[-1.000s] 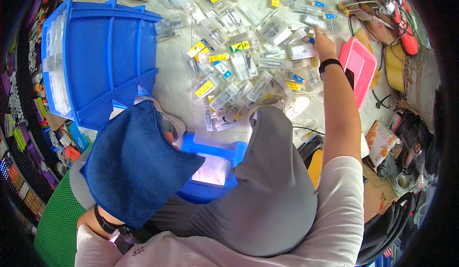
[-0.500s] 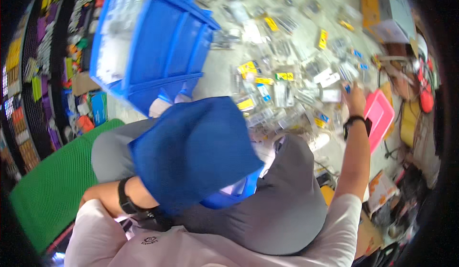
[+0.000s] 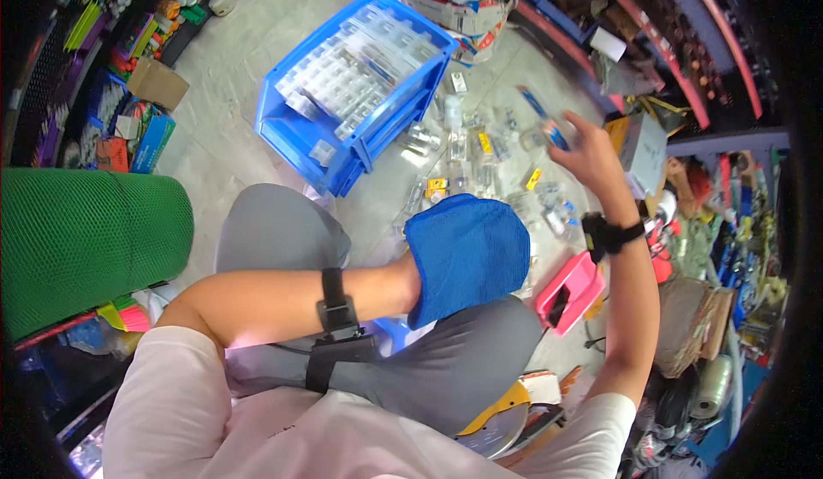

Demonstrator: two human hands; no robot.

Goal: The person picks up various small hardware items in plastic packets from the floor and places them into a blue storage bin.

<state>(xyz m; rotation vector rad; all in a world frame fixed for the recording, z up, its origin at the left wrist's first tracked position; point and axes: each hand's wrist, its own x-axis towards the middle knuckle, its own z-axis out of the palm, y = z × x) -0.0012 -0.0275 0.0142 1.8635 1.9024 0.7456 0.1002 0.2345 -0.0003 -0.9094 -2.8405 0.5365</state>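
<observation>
My left hand (image 3: pixel 409 280) is wrapped in a blue cloth (image 3: pixel 467 252) and held over my grey-trousered knees, so only the wrist shows, with a black band further up the forearm. My right hand (image 3: pixel 585 152) is stretched out to the right above many small clear packets (image 3: pixel 467 149) scattered on the floor. Its fingers pinch a small clear packet (image 3: pixel 551 132) with a blue patch, which is blurred. A black watch sits on that wrist.
Stacked blue bins (image 3: pixel 287 136) filled with clear packets stand ahead on the left. A green mesh roll (image 3: pixel 86 243) lies at my left, and a pink tray (image 3: pixel 573 297) by my right knee. Cluttered shelves and boxes line both sides. A cardboard box (image 3: pixel 159 82) sits far left.
The view swung so the bins now sit further ahead. My right hand rose off the packet pile with a packet. My left arm with the cloth moved right across my lap.
</observation>
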